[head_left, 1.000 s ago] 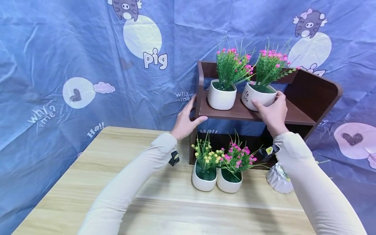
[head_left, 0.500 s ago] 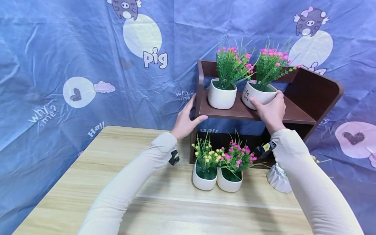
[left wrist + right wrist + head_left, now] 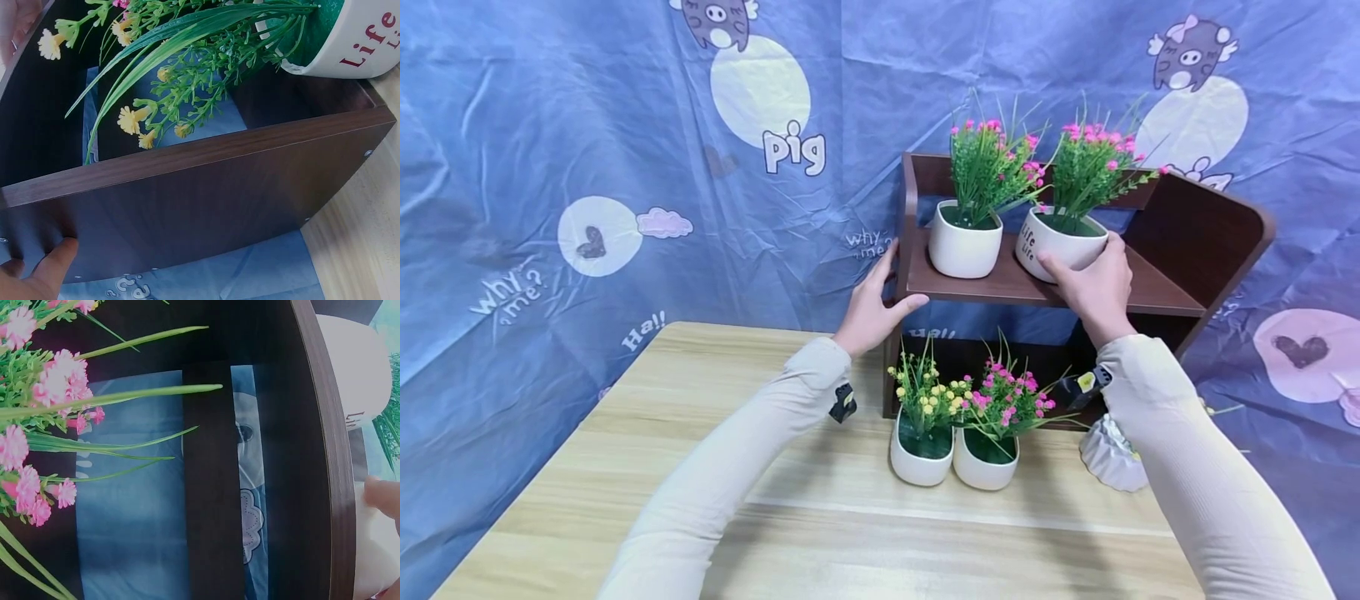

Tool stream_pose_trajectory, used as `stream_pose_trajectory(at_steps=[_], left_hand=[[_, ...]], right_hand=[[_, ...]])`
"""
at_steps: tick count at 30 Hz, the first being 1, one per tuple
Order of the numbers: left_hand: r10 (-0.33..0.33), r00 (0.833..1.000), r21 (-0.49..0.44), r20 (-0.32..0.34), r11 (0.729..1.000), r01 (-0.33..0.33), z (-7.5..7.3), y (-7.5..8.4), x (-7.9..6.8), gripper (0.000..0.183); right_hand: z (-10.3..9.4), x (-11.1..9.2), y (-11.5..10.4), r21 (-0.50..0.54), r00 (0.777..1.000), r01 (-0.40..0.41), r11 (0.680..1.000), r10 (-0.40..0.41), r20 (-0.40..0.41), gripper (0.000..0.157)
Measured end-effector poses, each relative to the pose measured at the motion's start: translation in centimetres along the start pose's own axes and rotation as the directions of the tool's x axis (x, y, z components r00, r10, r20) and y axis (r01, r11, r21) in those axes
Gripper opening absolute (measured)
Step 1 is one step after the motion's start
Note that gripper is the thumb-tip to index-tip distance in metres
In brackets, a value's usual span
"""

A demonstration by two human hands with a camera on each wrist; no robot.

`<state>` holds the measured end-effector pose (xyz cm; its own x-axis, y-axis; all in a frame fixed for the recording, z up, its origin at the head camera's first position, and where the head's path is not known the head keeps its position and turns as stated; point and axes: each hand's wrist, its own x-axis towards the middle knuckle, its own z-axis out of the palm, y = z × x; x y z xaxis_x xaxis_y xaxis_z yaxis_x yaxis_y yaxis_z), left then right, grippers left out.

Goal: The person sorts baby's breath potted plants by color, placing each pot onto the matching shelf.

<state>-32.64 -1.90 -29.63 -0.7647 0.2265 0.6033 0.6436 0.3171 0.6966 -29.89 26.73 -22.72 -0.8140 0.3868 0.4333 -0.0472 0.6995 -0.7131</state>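
Observation:
On the top board of a dark brown wooden shelf [image 3: 1202, 242] stand two white pots of artificial pink flowers. My right hand [image 3: 1101, 287] grips the right one, a flowerpot [image 3: 1071, 248] with black lettering, thumb on its front and fingers round its right side. To its left is the other flowerpot [image 3: 964, 252], with a small gap between them. My left hand [image 3: 872, 312] touches the shelf's left side, fingers extended and thumb spread along the front edge. In the left wrist view, fingers [image 3: 57, 259] press against the side panel [image 3: 175, 206].
Before the shelf, a yellow-flowered pot [image 3: 921, 465] and a pink-flowered pot [image 3: 987, 471] stand close together on the wooden table [image 3: 662, 417]. A white ridged pot [image 3: 1111, 458] is partly hidden by the right forearm. A blue printed cloth [image 3: 625, 125] hangs behind.
Almost nothing differs. The right hand and forearm shift very slightly, still gripping the lettered flowerpot, while the left hand stays on the shelf's side.

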Motion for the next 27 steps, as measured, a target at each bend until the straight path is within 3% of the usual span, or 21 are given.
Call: stream_pose_trajectory(at_steps=[17,21,27], left_hand=[[0.001,1.000,0.033,-0.001,0.999,-0.001,0.0,0.1,-0.1,0.089],[-0.002,1.000,0.030,0.002,1.000,0.001,0.0,0.1,-0.1,0.089],[-0.006,1.000,0.030,-0.007,1.000,0.006,0.1,0.0,-0.1,0.090]], right_hand=[[-1.0,-0.9,0.2,-0.009,0.996,0.027,1.000,-0.026,0.089,0.094],[-1.5,-1.5,0.7,-0.030,0.995,0.040,0.999,-0.037,0.093,0.087],[-2.3,-2.6,1.5,0.039,0.993,0.071,0.997,-0.074,0.096,0.087]])
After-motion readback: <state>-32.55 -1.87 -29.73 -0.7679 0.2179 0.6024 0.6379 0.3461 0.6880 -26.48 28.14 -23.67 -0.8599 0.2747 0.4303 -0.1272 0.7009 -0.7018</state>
